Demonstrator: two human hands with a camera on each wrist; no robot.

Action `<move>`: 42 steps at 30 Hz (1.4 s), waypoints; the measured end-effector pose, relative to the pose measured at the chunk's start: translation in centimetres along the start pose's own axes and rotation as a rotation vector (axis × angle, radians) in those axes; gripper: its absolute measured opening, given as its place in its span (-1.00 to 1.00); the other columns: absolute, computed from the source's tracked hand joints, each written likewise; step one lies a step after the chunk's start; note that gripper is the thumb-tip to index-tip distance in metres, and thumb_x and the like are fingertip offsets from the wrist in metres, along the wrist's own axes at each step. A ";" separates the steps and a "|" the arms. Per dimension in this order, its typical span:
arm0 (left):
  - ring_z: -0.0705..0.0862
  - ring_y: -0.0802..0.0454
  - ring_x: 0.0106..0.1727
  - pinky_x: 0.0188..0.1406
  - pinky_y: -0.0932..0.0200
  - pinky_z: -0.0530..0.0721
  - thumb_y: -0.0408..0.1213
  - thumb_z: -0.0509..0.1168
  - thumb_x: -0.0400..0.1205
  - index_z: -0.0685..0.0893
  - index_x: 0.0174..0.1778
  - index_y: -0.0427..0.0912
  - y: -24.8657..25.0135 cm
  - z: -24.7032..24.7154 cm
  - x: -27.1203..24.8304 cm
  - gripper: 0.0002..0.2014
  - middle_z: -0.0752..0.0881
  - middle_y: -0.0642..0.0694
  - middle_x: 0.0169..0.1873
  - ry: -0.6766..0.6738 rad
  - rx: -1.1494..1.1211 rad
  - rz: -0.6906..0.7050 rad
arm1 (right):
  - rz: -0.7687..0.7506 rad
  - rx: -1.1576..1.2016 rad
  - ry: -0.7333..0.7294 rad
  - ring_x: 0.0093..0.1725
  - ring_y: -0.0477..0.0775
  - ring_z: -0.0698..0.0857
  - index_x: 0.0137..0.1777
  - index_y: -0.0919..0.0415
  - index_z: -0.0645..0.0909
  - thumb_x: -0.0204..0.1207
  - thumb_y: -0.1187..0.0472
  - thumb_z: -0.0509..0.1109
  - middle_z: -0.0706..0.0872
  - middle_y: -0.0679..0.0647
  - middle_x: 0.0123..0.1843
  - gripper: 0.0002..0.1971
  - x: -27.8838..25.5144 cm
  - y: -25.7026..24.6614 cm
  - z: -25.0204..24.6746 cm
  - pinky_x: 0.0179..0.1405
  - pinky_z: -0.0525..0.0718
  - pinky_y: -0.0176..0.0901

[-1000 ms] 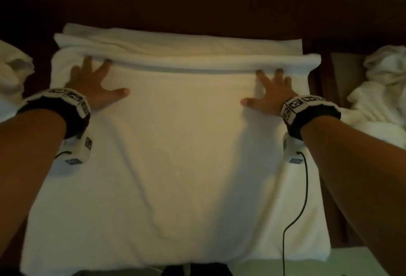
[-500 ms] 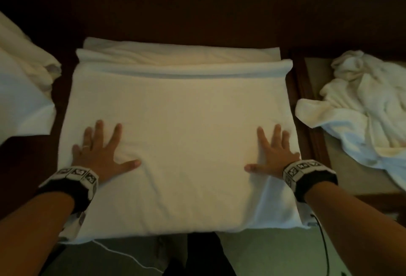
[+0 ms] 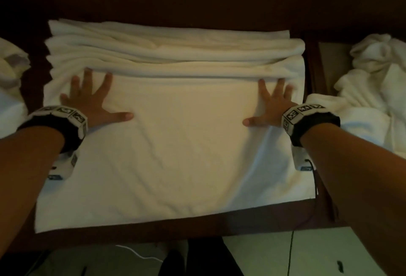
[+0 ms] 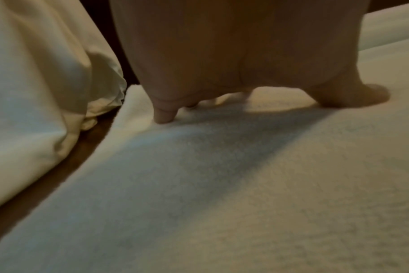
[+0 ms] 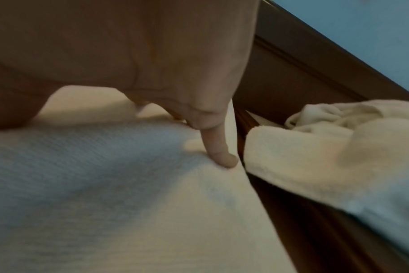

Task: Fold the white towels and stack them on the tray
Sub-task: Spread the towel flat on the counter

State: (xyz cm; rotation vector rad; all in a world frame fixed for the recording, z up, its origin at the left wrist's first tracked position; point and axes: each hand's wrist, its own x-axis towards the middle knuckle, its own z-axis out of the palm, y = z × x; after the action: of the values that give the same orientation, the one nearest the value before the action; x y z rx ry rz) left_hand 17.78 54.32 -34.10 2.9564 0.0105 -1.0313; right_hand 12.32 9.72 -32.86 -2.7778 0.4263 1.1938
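At 3 o'clock, tray (image 3: pixel 323 64) holds crumpled towels (image 3: pixel 373 91). Centre of dark counter (image 3: pixel 197 7): white towel (image 3: pixel 175 143); my left hand (image 3: pixel 92 102) and right hand (image 3: pixel 272 108) press it, grip flat, fingers spread, holding nothing.

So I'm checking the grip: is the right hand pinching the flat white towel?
No, the right hand lies spread with straight fingers pressing down on the flat white towel.

White towel (image 3: pixel 175 143) flat (seemingly bunched far-side)
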 end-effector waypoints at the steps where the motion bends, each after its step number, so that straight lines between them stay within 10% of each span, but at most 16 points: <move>1: -0.31 -0.24 0.75 0.66 -0.46 -0.01 0.68 0.19 0.22 -0.53 0.56 0.48 0.0 -0.3 0.4 0.22 -0.56 0.08 0.66 0.003 -0.007 -0.003 | -0.002 0.005 0.004 0.66 0.52 -0.39 0.67 -0.18 -0.49 0.22 -0.49 0.49 -0.56 0.26 0.67 0.35 0.2 -0.1 -0.2 0.62 -0.05 0.48; 11: 0.04 -0.27 0.75 0.67 -0.29 0.14 0.43 -0.07 0.63 0.04 0.79 0.04 -0.6 9.3 -9.9 -0.15 -0.05 -0.20 0.78 0.216 -0.023 0.182 | -0.134 0.122 0.256 0.74 0.26 -0.21 0.75 -0.03 -0.13 0.63 -0.26 0.24 -0.37 0.13 0.75 -0.16 -9.3 3.1 9.5 0.64 0.16 0.38; 18: -0.30 -0.22 0.76 0.67 -0.38 -0.08 0.56 -0.55 0.44 -0.59 0.61 0.17 -6.9 17.5 -17.9 -0.10 -0.56 -0.08 0.66 0.027 0.020 0.027 | -0.015 -0.029 0.151 0.72 0.25 -0.35 0.70 -0.02 -0.46 0.51 -0.45 -0.22 -0.49 0.23 0.70 -0.10 -16.4 8.9 20.9 0.71 -0.02 0.22; 24: -0.26 -0.22 0.76 0.70 -0.40 0.01 0.57 -0.29 0.51 -0.48 0.70 0.11 -5.7 16.9 -19.2 -0.03 -0.49 -0.13 0.69 0.060 0.071 0.138 | -0.163 -0.161 0.245 0.72 0.35 -0.28 0.73 0.00 -0.35 0.48 -0.55 -0.19 -0.41 0.30 0.72 -0.03 -18.4 6.5 21.3 0.68 -0.02 0.28; 30: -0.15 -0.27 0.75 0.54 -0.57 0.13 0.73 -0.04 0.33 -0.41 0.72 0.17 -6.9 21.1 -20.7 0.20 -0.43 -0.18 0.72 0.117 0.153 0.302 | -0.311 -0.235 0.191 0.59 0.40 -0.57 0.60 -0.05 -0.66 0.39 -0.62 0.10 -0.68 0.28 0.59 0.19 -18.2 2.8 24.0 0.59 -0.32 0.35; 35: 0.38 -0.46 0.60 0.29 -0.60 0.47 0.02 0.68 0.30 0.15 0.76 -0.06 -7.0 22.1 -22.2 0.16 0.20 -0.35 0.71 0.194 0.228 0.340 | -0.396 -0.250 0.424 0.63 0.57 0.21 0.75 0.18 -0.02 0.51 -0.20 0.44 0.10 0.52 0.68 -0.01 -18.5 4.6 26.3 0.52 0.29 0.36; 40: 0.65 -0.51 0.35 0.02 -0.52 0.69 -0.52 0.74 0.02 0.54 0.55 -0.23 -8.2 22.3 -23.9 0.08 0.55 -0.43 0.49 0.232 0.272 0.379 | -0.459 -0.254 0.622 0.41 0.44 0.61 0.53 0.24 0.46 0.77 0.10 0.04 0.56 0.39 0.49 -0.57 -20.2 5.4 27.4 0.40 0.44 0.39; 42: 0.71 -0.51 0.26 -0.07 -0.50 0.74 -0.59 0.72 -0.02 0.66 0.42 -0.30 -8.2 21.6 -24.1 -0.02 0.64 -0.44 0.39 0.244 0.269 0.375 | -0.443 -0.259 0.623 0.39 0.39 0.64 0.46 0.25 0.56 0.70 0.16 0.20 0.59 0.33 0.47 -0.61 -20.4 5.4 26.5 0.40 0.46 0.37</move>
State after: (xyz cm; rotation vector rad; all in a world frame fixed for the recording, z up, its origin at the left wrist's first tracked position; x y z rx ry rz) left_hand -14.64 62.22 -36.08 3.1146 -0.7023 -0.6650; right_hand -21.12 14.05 -36.33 -3.1742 -0.3320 0.2949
